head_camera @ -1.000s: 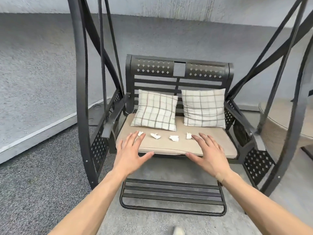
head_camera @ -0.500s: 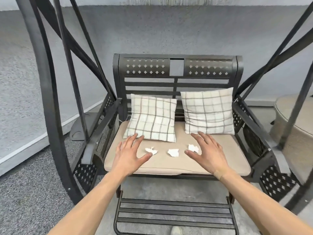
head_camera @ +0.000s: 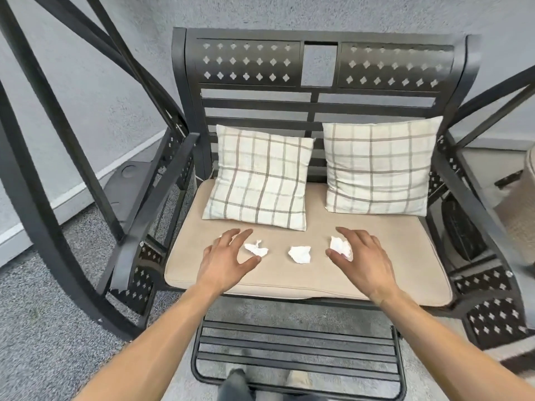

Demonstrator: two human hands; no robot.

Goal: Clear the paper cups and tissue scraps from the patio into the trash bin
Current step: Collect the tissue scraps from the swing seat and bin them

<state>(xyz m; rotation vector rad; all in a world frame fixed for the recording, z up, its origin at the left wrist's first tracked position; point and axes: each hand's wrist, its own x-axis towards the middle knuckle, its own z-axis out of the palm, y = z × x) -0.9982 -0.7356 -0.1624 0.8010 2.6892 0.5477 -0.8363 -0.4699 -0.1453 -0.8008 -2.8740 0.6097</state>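
Both hands out over the swing seat cushion (head_camera: 289, 276), fingers spread, gripping nothing. Left hand (head_camera: 224, 263) curls round the left scrap (head_camera: 256, 248), thumb near side, fingers far side; can't tell if touching. Mid scrap (head_camera: 300, 254) lies alone btwn the hands. Right hand (head_camera: 362, 259) is at the right scrap (head_camera: 341, 247), which shows btwn thumb & index finger; contact unclear. 2 plaid pillows (head_camera: 257, 183) lean on the backrest, far side. Footrest (head_camera: 295, 354) nearest.
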